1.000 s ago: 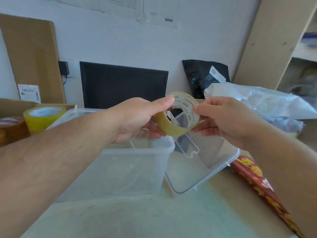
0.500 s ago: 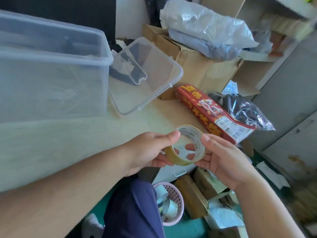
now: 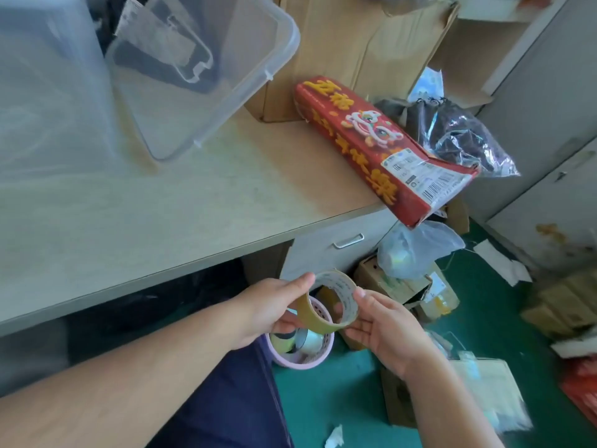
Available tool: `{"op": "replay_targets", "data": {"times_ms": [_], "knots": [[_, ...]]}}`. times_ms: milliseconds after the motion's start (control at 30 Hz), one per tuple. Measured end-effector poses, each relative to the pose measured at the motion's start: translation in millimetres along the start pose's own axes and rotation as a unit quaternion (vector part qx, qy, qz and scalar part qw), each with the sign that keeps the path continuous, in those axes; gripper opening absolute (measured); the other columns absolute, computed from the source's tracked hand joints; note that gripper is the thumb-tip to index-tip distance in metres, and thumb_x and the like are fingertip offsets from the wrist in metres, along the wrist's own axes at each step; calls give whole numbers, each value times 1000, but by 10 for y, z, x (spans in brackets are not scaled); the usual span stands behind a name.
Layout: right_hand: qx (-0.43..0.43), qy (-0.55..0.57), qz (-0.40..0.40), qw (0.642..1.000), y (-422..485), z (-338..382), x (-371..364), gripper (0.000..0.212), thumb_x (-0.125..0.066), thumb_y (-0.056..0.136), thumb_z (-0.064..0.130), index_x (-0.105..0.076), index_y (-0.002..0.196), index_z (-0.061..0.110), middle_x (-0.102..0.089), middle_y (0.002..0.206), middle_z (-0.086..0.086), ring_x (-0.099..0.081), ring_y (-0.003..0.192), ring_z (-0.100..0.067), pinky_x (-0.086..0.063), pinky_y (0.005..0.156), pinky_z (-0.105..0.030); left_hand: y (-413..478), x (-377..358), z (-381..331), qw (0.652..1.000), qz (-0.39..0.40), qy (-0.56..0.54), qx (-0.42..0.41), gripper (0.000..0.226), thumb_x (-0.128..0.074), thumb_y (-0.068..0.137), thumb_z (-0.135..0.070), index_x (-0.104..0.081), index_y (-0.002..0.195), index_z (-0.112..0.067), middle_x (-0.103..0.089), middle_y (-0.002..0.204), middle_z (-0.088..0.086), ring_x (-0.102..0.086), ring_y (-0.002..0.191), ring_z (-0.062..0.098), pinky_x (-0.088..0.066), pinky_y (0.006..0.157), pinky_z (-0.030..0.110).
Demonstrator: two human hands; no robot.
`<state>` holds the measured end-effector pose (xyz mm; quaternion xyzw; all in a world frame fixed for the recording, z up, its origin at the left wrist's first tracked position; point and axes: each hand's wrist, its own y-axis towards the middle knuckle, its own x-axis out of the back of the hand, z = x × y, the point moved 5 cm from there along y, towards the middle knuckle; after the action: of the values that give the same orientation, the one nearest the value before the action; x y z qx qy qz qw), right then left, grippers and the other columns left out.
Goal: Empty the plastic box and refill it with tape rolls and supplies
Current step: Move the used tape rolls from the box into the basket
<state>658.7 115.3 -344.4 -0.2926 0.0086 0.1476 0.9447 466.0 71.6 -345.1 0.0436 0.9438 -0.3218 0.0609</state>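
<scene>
a leg in dark blue trousers [image 3: 226,399] fills the bottom edge. just above it both forearms reach in and meet over the floor, below the desk edge. the left hand [image 3: 268,305] grips the tape roll [image 3: 318,318] from the left, thumb on its top rim and fingers curled under it. the right hand [image 3: 384,331] pinches the roll's right side, thumb at the upper rim, fingers under the lower rim. the roll is tan outside with a white printed core, held in the air with its hole turned up and to the right.

under the roll a pink basket [image 3: 300,360] stands on the green floor [image 3: 484,318], touching the trouser leg; a silver roll and a yellowish one lie in it. small cartons, paper scraps and a pale plastic bag [image 3: 416,250] litter the floor to the right.

further off is a grey drawer [image 3: 323,250] with a metal handle, under the desk [image 3: 193,202]. a long red box [image 3: 381,147] lies on the desk's right corner, one end jutting past the edge. the clear plastic box [image 3: 48,92] stands at the desk's far left, too blurred to tell its contents. its lid [image 3: 226,79] leans tilted just beside it, lower corner on the desk. behind the lid stands a cardboard box [image 3: 355,43].
</scene>
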Motion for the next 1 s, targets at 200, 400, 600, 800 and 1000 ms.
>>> {"op": "replay_targets", "data": {"times_ms": [200, 400, 600, 800, 1000], "knots": [[-51, 21, -91, 994, 431, -415, 295, 26, -61, 98, 28, -67, 103, 3, -70, 87, -16, -65, 69, -20, -56, 65, -28, 437, 221, 179, 990, -102, 90, -21, 43, -38, 102, -44, -60, 117, -11, -70, 108, 9, -66, 83, 19, -53, 76, 30], [-98, -21, -179, 979, 772, -842, 455, 25, -71, 92, 31, -71, 95, 7, -64, 72, -8, -60, 74, -23, -56, 75, -34, 651, 411, 250, 980, -159, 109, -40, 38, -35, 103, -40, -62, 110, -15, -70, 96, 6, -61, 73, 18, -51, 59, 26], [-147, -155, -217, 952, 1261, -1275, 560, 47, -72, 83, 45, -69, 78, -2, -56, 55, -3, -49, 56, -20, -43, 60, -34, 874, 406, 240, 984, -148, 100, -19, 39, -33, 104, -39, -61, 110, -12, -69, 99, 11, -58, 71, 17, -48, 57, 23], [-168, -268, -226, 922, 1612, -1490, 478, 41, -65, 83, 46, -51, 62, 14, -47, 58, -6, -40, 52, -21, -34, 54, -29, 1070, 377, 273, 984, -133, 115, 13, 41, -33, 104, -41, -59, 113, -10, -67, 96, 8, -54, 67, 15, -45, 54, 22], [-228, -316, -226, 893, 1778, -1630, 484, 51, -64, 85, 54, -71, 93, 4, -62, 69, -6, -54, 54, -19, -34, 44, -24, 1202, 392, 351, 978, -109, 172, 38, 45, -36, 102, -47, -60, 111, -9, -68, 101, 8, -58, 72, 17, -49, 66, 30]]}}
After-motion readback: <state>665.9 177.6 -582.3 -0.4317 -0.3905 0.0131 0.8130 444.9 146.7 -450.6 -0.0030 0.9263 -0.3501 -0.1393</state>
